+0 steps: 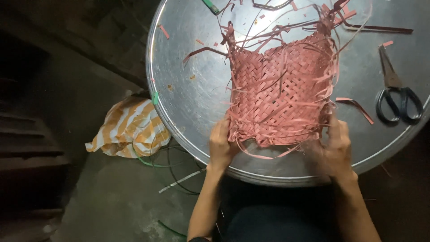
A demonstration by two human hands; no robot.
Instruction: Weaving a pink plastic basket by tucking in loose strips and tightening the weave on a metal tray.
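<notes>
A pink woven basket piece (281,89) made of flat strips lies on a round metal tray (192,89), with loose strip ends sticking out along its top and sides. My left hand (221,144) grips its lower left corner. At the lower right corner, my right hand (335,148) holds the weave's edge; this hand looks slightly blurred. Both hands sit at the tray's near rim.
Black-handled scissors (396,96) lie on the tray at the right. Small pink strip offcuts (164,32) are scattered over the tray. An orange-and-white striped bag (127,127) sits on the floor at the left, beside green and dark cords (154,163). Dark steps are at far left.
</notes>
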